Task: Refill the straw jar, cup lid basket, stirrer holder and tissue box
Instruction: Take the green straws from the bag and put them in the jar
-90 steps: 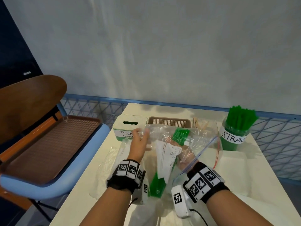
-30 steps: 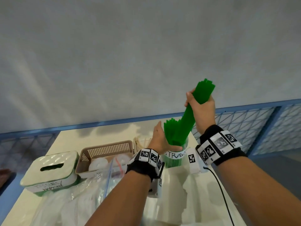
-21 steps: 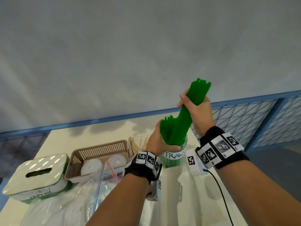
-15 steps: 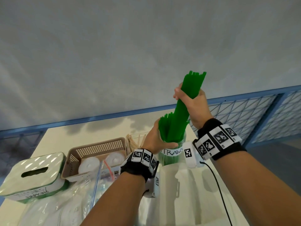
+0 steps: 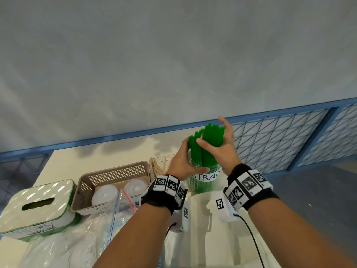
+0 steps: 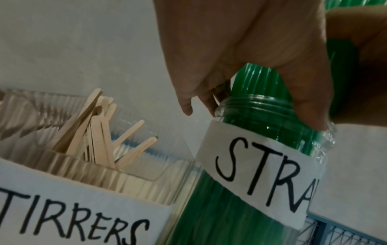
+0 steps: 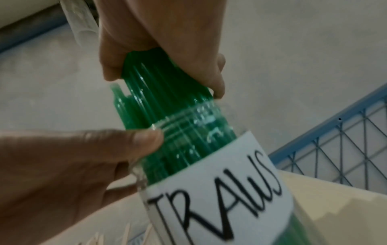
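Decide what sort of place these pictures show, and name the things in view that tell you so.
Probably a café or drinks-counter supply station, set on a table: a jar labelled for straws, a holder labelled for stirrers, a basket holding cup lids and a tissue box.

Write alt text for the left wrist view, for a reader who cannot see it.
A left hand grips the neck of a clear straw jar packed with green straws, its white label reading "STRA". To its left stands a clear ribbed stirrer holder labelled "TIRRERS", holding wooden stirrers.
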Demonstrator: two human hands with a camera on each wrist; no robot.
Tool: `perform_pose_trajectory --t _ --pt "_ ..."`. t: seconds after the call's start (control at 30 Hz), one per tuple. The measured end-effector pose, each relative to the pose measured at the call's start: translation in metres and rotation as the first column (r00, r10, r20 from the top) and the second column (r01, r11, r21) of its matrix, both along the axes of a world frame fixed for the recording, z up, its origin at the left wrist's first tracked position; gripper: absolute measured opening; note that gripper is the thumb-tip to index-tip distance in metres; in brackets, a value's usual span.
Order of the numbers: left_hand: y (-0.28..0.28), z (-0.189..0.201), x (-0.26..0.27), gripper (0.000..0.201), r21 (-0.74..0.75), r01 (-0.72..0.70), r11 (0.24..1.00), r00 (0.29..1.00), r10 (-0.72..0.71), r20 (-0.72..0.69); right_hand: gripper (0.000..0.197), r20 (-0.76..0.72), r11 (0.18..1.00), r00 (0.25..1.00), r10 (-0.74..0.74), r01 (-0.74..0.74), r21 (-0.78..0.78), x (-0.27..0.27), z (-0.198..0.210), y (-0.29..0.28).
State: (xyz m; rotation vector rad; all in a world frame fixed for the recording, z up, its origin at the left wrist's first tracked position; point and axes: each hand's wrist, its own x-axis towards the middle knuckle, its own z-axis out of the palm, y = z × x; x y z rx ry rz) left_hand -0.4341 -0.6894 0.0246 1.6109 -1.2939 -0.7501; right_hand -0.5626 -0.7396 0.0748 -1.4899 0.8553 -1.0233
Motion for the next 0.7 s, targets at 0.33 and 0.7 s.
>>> perform_pose_trajectory --t 0.33,0.7 --pt "-0.009 0.005 -0.006 0.108 0.015 -0.007 1.0 0.998 0.006 0.057 0.108 -0.143 0.995 0.989 0.035 -0.048 -0.084 -0.002 -0.018 0.005" --pt "-0.01 0.039 -0.011 0.085 -0.002 0.053 0.999 0.98 -0.052 -0.194 0.093 -0.04 0.995 0.995 -0.09 0.089 -0.04 0.006 -0.004 0.004"
